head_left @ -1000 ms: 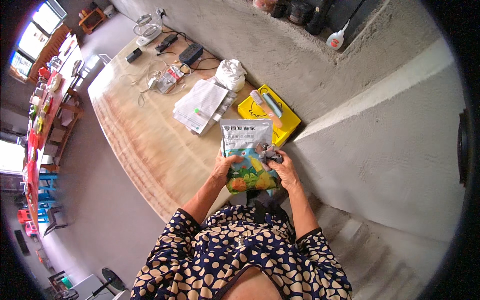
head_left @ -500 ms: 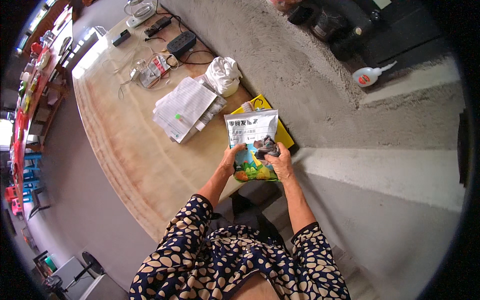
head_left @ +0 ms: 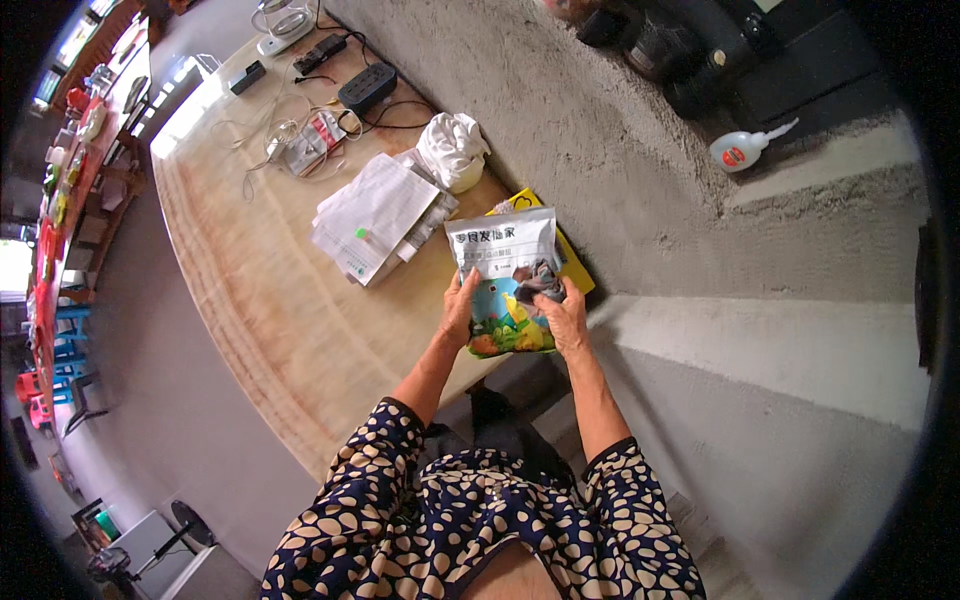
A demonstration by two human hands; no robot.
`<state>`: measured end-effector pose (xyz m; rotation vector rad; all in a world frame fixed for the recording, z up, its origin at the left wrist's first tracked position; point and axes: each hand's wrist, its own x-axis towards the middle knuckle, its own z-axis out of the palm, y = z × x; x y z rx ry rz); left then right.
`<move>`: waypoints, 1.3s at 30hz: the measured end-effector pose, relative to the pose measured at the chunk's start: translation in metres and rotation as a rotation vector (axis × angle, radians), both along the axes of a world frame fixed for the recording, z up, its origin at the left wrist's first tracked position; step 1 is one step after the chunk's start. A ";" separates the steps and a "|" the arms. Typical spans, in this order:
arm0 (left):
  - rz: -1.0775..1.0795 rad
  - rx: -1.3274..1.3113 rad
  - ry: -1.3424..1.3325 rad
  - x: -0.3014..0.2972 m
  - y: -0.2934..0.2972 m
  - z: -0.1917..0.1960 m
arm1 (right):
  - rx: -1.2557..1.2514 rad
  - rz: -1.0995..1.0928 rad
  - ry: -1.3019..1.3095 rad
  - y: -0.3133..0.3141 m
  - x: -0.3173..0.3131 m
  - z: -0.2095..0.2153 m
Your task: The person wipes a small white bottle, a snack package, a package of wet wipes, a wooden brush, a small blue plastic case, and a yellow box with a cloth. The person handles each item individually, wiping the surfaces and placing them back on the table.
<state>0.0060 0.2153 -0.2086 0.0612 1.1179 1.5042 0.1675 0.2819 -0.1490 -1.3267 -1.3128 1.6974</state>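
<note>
I hold a flat printed plastic bag, white at the top and brightly coloured at the bottom, upright over the edge of a long wooden table. My left hand grips its left edge. My right hand grips the right side and also pinches a small dark object against the bag's front. Behind the bag a yellow packet lies on the table corner, mostly hidden.
A stack of papers and a white crumpled cloth lie on the table beyond the bag. Further off are power strips, cables and small devices. A white squeeze bottle lies on the concrete floor to the right.
The view has shifted, so the table and bag sit slightly lower and more to the right. Both hands keep their hold on the bag; the grip looks unchanged.
</note>
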 end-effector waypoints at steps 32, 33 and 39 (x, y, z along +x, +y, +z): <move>-0.303 0.141 -0.330 -0.049 -0.188 0.157 | 0.940 -0.124 -0.645 -0.093 -0.082 0.127; -0.298 0.131 -0.328 -0.050 -0.193 0.158 | 1.008 -0.116 -0.691 -0.099 -0.086 0.134; -0.209 0.257 -0.442 -0.060 -0.195 0.148 | 1.229 0.180 -0.694 -0.173 -0.101 0.157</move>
